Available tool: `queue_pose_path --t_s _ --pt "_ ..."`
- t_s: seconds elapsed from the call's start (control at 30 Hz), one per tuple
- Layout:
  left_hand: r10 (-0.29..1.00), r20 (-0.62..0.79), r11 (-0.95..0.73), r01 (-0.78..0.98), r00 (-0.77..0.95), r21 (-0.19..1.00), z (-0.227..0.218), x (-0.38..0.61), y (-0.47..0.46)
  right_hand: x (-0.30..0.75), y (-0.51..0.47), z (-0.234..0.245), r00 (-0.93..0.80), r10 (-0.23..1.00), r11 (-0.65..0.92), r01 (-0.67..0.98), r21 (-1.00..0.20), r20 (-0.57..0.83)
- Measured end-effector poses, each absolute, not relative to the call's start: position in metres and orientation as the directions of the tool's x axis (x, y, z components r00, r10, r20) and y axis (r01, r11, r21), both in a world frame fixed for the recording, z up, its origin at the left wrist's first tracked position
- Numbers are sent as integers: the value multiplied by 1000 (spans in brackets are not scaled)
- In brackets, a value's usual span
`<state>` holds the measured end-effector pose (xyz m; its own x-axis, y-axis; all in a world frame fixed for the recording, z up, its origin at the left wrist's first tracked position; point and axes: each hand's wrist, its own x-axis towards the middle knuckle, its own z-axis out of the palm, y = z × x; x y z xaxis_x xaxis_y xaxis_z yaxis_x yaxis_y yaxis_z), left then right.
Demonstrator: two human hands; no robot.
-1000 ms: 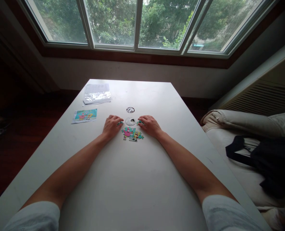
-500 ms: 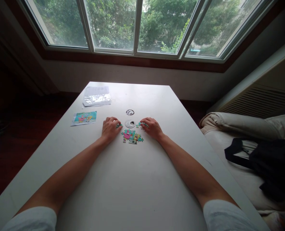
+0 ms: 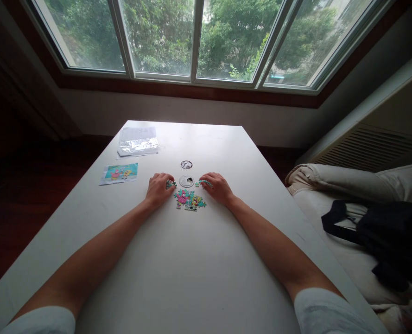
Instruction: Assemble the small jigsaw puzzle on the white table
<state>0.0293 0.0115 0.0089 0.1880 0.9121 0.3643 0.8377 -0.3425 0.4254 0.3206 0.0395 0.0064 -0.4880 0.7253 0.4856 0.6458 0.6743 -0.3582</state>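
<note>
A partly joined jigsaw puzzle (image 3: 188,198), pink, teal and yellow, lies on the white table between my hands. To its upper left, my left hand (image 3: 160,188) has its fingers curled around several loose teal puzzle pieces (image 3: 171,184); one dark-edged piece shows at the fingertips. Across from it, my right hand (image 3: 217,184) bends its fingers over more teal pieces (image 3: 205,183), with a small piece (image 3: 197,184) lying just beyond the fingertips. How many pieces each hand touches is partly hidden by the fingers.
Between the hands is a round metal-rimmed disc (image 3: 186,181), with a round opening (image 3: 186,164) behind it. A cartoon reference picture (image 3: 121,172) lies at the left, below a clear plastic sleeve (image 3: 138,141). A sofa (image 3: 317,204) holding a dark bag (image 3: 393,232) stands right of the table.
The whole view has shifted slightly. Both hands stay in nearly the same places beside the puzzle, with small finger movements over the loose pieces.
</note>
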Motion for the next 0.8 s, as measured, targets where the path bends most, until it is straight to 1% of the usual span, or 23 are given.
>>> queue_pose_path --t_s 0.2,0.43,0.8 --pt "908 347 -382 808 236 448 12 32 9 316 37 5 -506 714 692 614 -380 483" --pt "896 331 -416 821 296 391 9 35 8 313 34 5 -555 697 715 589 -378 454" --pt "900 310 -415 818 306 399 10 36 8 312 34 4 -568 697 714 603 -356 438"
